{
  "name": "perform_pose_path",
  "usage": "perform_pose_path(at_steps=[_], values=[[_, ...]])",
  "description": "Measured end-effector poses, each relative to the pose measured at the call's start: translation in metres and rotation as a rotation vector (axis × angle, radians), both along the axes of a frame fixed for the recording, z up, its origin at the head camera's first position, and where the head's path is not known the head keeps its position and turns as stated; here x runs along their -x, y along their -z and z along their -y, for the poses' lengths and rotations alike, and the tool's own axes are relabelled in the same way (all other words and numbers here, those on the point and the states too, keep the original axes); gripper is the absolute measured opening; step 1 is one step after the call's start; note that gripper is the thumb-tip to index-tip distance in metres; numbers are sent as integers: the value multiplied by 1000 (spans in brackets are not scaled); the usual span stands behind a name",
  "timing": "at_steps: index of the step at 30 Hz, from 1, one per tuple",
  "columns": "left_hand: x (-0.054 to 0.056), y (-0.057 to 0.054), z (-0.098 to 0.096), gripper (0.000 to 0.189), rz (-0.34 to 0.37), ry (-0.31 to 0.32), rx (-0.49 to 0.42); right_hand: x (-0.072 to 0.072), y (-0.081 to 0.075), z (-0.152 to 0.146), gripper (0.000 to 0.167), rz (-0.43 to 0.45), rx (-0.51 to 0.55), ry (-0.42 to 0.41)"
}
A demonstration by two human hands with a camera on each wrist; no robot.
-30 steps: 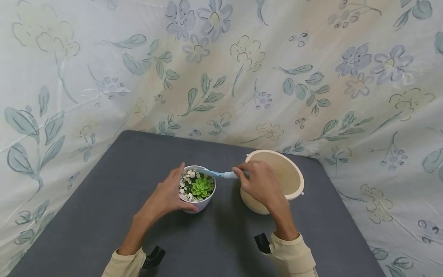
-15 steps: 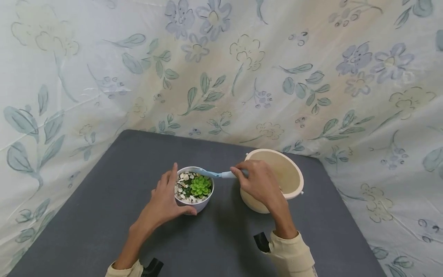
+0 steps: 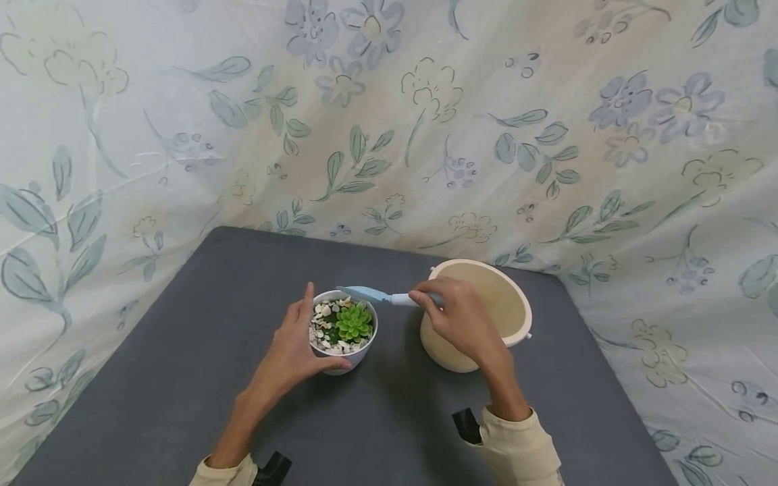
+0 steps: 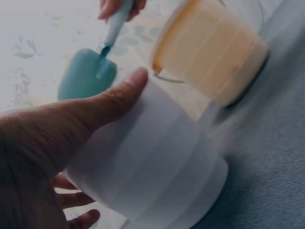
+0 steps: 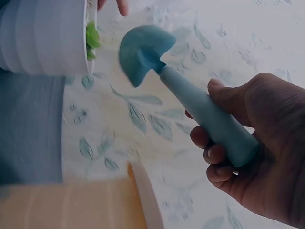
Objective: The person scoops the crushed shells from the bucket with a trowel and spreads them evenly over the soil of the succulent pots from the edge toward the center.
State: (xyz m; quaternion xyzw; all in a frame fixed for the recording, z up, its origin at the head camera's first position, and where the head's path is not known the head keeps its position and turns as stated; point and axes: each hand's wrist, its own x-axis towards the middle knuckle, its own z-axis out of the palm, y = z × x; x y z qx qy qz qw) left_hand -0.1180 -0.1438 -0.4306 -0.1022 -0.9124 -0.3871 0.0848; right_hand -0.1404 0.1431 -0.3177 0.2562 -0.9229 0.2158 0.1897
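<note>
My left hand holds a white flowerpot from its left side, thumb along the near wall and fingers spread on the other side. Inside the pot, a green succulent sits among white pebbles. With curled fingers my right hand grips the handle of a light-blue garden trowel. Its blade is over the pot's far rim in the head view, pointing left. The right wrist view shows no soil or pebbles on the visible side of the blade.
A cream bucket with a wide rim stands right of the pot, below and behind my right hand. Both rest on a dark grey tabletop. Floral cloth hangs close behind the table and at its sides.
The trowel blade has risen from the inner far edge of the pot to above the rim. The pot and my left hand shifted slightly left, then a little back right.
</note>
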Motion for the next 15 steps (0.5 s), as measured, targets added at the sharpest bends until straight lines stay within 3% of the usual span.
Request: perform_pose_path(at_steps=[7,11,15], values=[[0,9,-15,153,-123,-84,51,-11,-2,-48,23,-99,30,129],[2,14,-22,154,-135,-125,61,-14,-4,-85,31,-159,25,245],[1,14,-26,153,-143,-138,59,-16,-9,-121,28,-218,-23,332]])
